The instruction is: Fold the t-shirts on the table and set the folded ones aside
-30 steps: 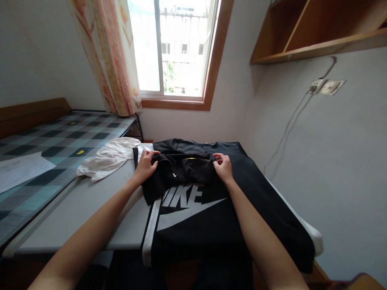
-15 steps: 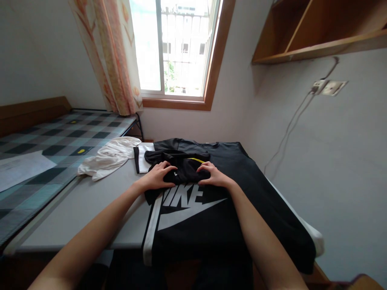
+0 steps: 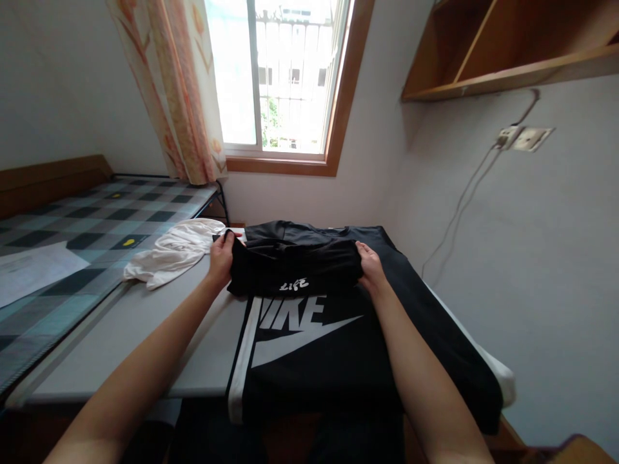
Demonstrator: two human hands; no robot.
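left hand (image 3: 222, 259) and right hand (image 3: 371, 267) pinch opposite ends of the black cloth (image 3: 300, 261), apparently holding it spread between them over the larger nike garment (image 3: 329, 377).

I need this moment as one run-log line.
Left hand: grips white-printed black garment, left end | Right hand: grips its right end | Below: black NIKE-print garment | Nearby: white cloth

White-lettered black cloth (image 3: 296, 263) between left fingers (image 3: 226, 241) and right fingers (image 3: 364, 251)
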